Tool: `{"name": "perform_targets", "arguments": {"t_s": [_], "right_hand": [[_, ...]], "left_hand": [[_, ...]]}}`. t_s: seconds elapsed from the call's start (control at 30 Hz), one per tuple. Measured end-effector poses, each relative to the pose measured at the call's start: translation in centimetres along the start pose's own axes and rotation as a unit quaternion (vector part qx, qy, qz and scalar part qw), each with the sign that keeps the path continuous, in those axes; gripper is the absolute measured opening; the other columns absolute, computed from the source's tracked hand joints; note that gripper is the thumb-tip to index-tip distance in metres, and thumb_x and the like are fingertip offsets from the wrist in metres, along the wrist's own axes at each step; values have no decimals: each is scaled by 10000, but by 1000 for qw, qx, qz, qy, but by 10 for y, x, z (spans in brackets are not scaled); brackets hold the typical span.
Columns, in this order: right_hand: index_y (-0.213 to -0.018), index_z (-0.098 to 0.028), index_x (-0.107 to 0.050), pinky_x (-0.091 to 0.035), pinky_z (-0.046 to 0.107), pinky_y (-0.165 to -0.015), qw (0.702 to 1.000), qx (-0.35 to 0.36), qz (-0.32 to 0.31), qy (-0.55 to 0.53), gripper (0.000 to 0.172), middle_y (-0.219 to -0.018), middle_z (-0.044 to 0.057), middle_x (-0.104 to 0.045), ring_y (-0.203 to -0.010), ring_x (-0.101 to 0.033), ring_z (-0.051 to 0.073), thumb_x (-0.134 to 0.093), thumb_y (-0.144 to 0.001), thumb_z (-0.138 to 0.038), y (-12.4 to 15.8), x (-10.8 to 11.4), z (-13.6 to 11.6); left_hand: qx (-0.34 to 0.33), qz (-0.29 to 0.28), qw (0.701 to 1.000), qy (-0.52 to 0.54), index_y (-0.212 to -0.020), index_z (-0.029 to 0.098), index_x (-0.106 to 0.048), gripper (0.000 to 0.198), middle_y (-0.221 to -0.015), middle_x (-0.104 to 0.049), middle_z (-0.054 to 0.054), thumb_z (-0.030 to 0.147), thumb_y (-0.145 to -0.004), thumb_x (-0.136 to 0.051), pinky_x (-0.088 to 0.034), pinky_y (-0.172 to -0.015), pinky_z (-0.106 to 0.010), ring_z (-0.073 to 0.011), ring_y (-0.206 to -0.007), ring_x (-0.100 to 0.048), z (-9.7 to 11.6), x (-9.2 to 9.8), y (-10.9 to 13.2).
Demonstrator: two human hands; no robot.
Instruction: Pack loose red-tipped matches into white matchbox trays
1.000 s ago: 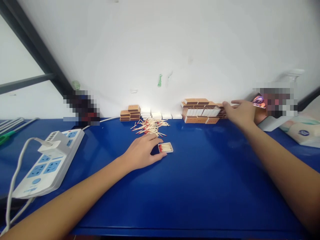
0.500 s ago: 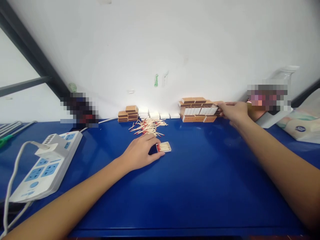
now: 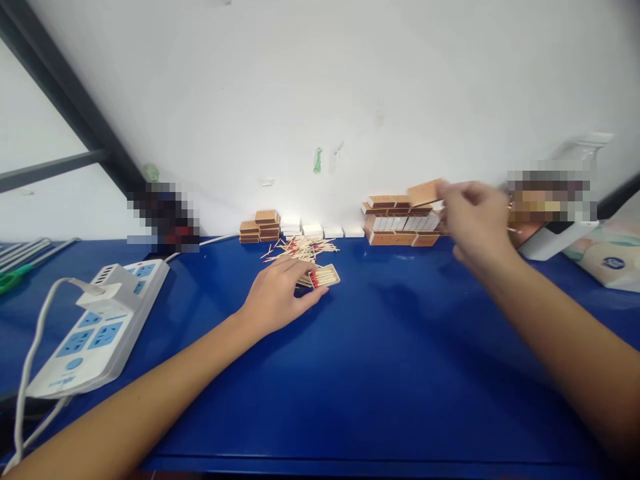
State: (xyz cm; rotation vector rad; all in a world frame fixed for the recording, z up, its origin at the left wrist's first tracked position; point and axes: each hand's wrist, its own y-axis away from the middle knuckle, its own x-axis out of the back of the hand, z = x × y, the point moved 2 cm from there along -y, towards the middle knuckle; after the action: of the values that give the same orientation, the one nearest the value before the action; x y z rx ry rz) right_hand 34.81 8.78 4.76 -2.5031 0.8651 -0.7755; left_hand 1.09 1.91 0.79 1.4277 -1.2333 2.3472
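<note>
My left hand (image 3: pixel 280 293) is closed on a small white matchbox tray (image 3: pixel 327 275) filled with red-headed matches, thumb at its near side and fingers behind. Just beyond it lies a loose heap of matches (image 3: pixel 305 248) on the blue table. Pinched in my right hand (image 3: pixel 475 220), a brown matchbox sleeve (image 3: pixel 425 193) hangs in front of the stack of brown matchbox sleeves (image 3: pixel 400 238). My right fingers are slightly blurred. Whether the sleeve touches the stack I cannot tell.
Brown matchboxes (image 3: pixel 259 227) and several white trays (image 3: pixel 313 231) stand along the wall. A white power strip (image 3: pixel 105 333) with a cable sits at left. To the right are a pixelated object on a white stand (image 3: pixel 555 243) and a tissue pack (image 3: pixel 607 257).
My right hand has lifted a brown sleeve from the stack's right side, moving up. My left hand has raised and tilted the match-filled tray slightly.
</note>
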Motion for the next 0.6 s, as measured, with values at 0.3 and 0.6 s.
{"name": "perform_targets", "arguments": {"t_s": [0.3, 0.6], "right_hand": [[-725, -206, -593, -292, 233, -423, 910, -131, -341, -196, 518, -586, -33, -481, -496, -394, 96, -785, -762, -685, 109, -53, -48], [-749, -209, -593, -306, 238, -427, 910, -93, -350, -201, 526, -578, -37, -490, -493, -415, 99, -757, -781, -708, 101, -51, -44]], "left_hand": [[13, 64, 998, -6, -1105, 165, -708, 301, -1025, -789, -78, 404, -924, -739, -597, -774, -379, -223, -872, -702, -4, 5, -2], [-8, 61, 998, 4, -1140, 166, -713, 328, -1056, -788, -87, 419, -934, -741, -605, -824, -413, -241, -918, -717, -4, 3, -1]]}}
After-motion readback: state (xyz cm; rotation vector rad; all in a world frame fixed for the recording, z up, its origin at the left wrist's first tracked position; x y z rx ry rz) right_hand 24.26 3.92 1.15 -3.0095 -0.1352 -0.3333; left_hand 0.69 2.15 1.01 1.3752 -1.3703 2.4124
